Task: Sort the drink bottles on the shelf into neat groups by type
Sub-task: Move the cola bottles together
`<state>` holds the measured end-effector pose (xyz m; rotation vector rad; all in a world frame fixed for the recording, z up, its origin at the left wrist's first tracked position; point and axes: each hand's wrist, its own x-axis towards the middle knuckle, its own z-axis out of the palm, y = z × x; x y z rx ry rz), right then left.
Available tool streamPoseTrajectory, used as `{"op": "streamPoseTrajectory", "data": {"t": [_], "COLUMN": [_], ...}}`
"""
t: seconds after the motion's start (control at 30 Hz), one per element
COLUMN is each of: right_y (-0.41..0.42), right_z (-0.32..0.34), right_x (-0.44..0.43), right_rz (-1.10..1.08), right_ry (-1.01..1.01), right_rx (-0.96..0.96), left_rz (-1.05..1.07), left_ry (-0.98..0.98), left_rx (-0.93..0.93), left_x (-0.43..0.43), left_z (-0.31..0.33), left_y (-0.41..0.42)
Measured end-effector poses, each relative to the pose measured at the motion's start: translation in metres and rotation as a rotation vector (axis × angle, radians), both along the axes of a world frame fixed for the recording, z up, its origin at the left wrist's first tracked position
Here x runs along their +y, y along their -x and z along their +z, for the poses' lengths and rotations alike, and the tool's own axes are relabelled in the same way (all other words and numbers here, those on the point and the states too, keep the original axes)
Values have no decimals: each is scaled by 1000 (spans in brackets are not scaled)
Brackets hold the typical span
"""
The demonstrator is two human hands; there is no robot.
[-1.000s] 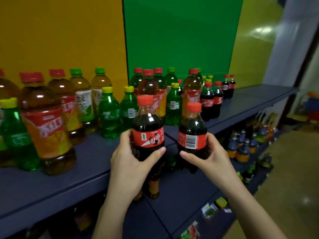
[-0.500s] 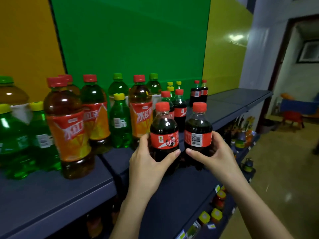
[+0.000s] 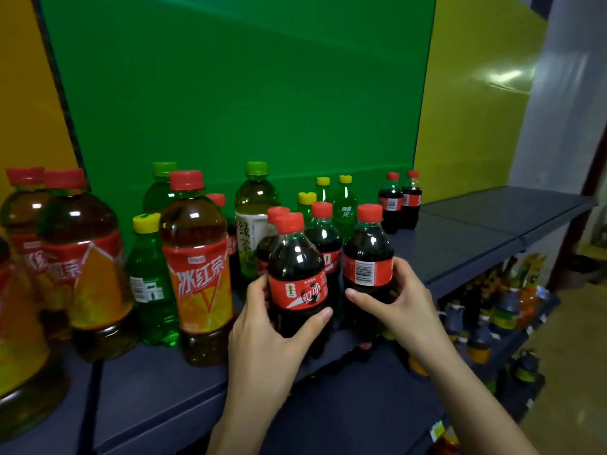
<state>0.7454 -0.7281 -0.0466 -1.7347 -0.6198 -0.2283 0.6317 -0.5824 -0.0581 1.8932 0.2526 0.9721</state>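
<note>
Red-and-orange label: taking the big iced-tea bottle [image 3: 197, 274] as reference.

Left of it: more iced tea, plus a small green soda bottle [image 3: 149, 280] tucked in just beside.

Just right of it: left hand [image 3: 262, 330], fingers and thumb curled round a small cola bottle [image 3: 297, 277]. Upright. Base either on the shelf or just off it, cannot tell.

Further right: second cola bottle [image 3: 368, 257], also upright, barcode facing out. Gripped by right hand [image 3: 404, 307], thumb across the front, fingers wrapped behind.

Held pair side by side, near each other, no contact visible.

Right-rear of the reference, directly behind the pair: rear cola bottles [image 3: 323, 239], red caps. Probably docking the pair into that group.

Long axes vertical. Reads as a short push away from the body, both hands equally near.

Tight on the reference side: iced tea close to the left knuckles, green-tea bottle [image 3: 254, 224] behind it.

Far right of the reference: bare shelf [image 3: 460, 244] with plenty of room, and another cola pair [image 3: 399, 201] at the back.

Shelf front edge under the wrists, so keep bases inboard.

Risk, as a guess: knocking the rear colas when closing the gap.
</note>
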Motion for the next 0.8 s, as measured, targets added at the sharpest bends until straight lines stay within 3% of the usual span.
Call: {"op": "streamPoseTrajectory", "data": {"t": [0.3, 0.8], "right_y": [-58, -86], "right_z": [-3, -9], "right_x": [14, 42], "right_rz": [250, 423], "right_ry": [12, 68], "right_rx": [21, -4], "left_rz": [268, 611], "left_ry": [16, -192], "left_rx": [-15, 91], "left_x": [-13, -14], "left_z": [-3, -5], "left_y": [-16, -48]}}
